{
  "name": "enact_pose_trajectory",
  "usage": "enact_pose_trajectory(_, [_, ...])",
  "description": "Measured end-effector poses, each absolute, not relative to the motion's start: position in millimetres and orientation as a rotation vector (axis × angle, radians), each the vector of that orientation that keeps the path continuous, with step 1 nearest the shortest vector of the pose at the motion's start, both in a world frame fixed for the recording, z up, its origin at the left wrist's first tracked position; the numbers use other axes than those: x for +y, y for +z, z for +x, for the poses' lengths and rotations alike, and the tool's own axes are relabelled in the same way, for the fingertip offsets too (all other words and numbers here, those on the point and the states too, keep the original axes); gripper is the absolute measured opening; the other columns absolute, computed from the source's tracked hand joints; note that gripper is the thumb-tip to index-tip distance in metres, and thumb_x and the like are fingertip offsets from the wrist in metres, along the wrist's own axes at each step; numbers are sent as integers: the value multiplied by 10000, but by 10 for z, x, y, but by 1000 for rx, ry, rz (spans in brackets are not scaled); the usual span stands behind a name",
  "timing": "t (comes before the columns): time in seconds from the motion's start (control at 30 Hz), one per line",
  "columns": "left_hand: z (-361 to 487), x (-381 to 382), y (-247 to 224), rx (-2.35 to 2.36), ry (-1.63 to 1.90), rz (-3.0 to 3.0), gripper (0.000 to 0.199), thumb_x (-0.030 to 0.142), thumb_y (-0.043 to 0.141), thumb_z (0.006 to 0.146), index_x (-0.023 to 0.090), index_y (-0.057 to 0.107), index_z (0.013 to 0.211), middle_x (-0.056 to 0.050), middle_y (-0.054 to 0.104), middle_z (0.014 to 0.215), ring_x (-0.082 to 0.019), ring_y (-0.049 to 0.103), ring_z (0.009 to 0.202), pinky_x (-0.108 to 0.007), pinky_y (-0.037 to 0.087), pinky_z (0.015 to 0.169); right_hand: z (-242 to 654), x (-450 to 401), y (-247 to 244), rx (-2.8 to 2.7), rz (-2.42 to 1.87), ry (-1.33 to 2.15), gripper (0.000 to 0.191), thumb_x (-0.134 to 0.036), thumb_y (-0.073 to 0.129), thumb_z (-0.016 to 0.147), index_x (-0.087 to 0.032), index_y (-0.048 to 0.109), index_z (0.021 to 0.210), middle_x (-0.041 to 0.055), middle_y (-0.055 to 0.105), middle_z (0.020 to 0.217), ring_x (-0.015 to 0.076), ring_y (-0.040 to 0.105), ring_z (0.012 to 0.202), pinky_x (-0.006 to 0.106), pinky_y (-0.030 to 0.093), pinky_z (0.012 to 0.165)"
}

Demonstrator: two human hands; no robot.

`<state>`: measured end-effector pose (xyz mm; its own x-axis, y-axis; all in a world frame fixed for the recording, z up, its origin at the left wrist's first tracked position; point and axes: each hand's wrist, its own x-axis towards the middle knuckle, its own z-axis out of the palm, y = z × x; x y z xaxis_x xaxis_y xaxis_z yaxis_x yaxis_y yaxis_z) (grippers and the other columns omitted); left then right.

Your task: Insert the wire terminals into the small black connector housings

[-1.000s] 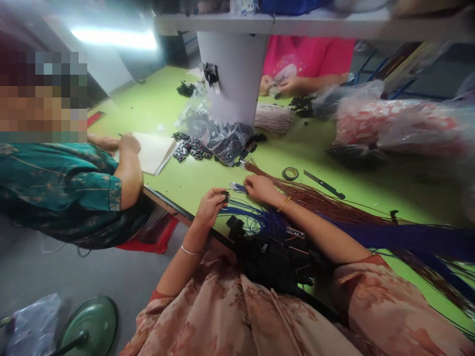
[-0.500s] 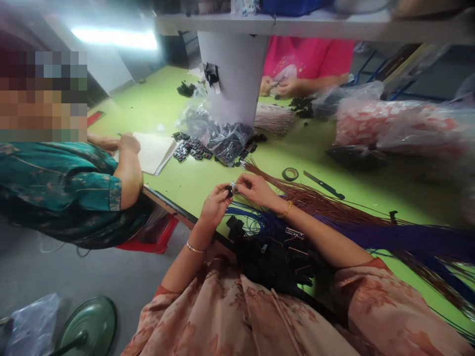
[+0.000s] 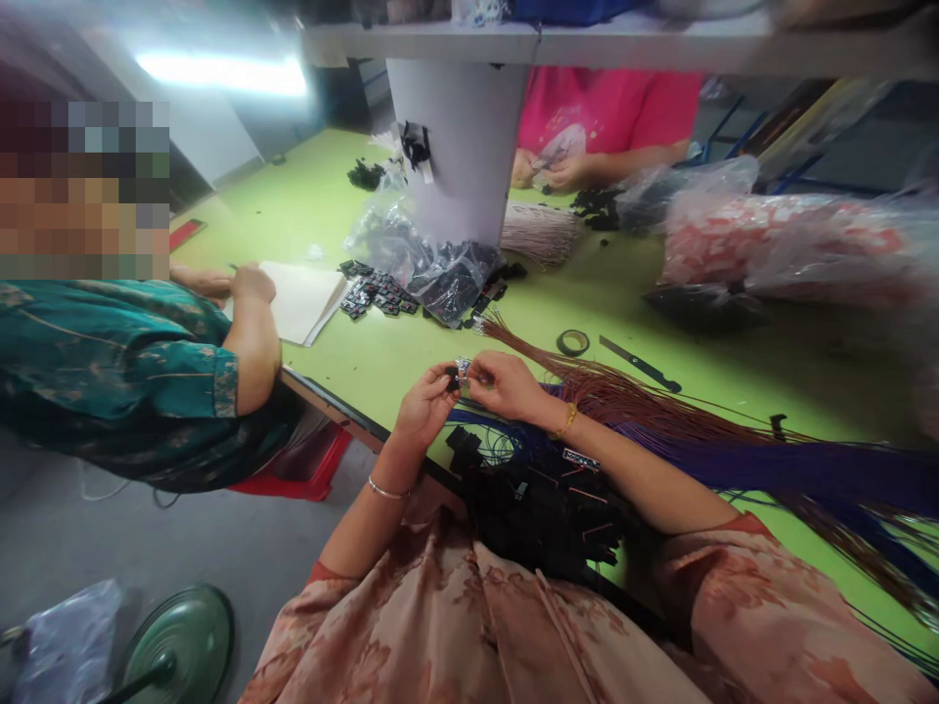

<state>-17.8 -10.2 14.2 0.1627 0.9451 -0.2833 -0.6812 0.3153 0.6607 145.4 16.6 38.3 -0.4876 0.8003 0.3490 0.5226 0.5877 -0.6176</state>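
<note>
Between its thumb and fingers, my left hand holds a small black part with silvery metal pieces at its right end. My right hand is closed in a pinch right against that silvery end; what its fingertips grip is too small to make out. Just below the hands, at the table edge, lies a heap of black plastic parts, a few showing metal inside. Blue wires and brown wires run rightward under and beyond my right forearm.
A tape roll and a dark blade lie beyond the wires on the green table. Bagged black parts sit by a white upright panel. A co-worker in teal writes at left; another in pink works opposite.
My right hand has turned slightly and its fingers have curled more at the silvery end of the part. My left hand stays nearly in place.
</note>
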Motion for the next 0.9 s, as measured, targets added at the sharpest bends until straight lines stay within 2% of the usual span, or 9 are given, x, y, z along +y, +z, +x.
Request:
enact_pose_trajectory(0.33, [-178,-116,95,787,1207,449,173,63,616,745,129,651,901,-51,645,892,-113,595,782,-245,463,741,1442,168,275,-2443,-997,125,151,-222,452,847,-152,570,784,83,569,736,185,429,683,308,291,645])
enact_pose_trajectory(0.57, [-74,-117,80,875,1246,467,202,70,696,681,122,632,866,-36,654,817,-102,596,720,-235,453,700,1460,173,226,-2440,-982,236,155,-227,451,862,-155,572,798,78,583,746,186,455,699,303,312,662])
enact_pose_trajectory(0.9, [12,-74,125,982,1260,449,193,50,681,670,120,618,838,-25,654,773,-94,587,672,-243,449,685,1481,176,219,-2408,-1107,382,101,-204,489,796,-162,566,746,60,597,697,162,459,634,285,283,612])
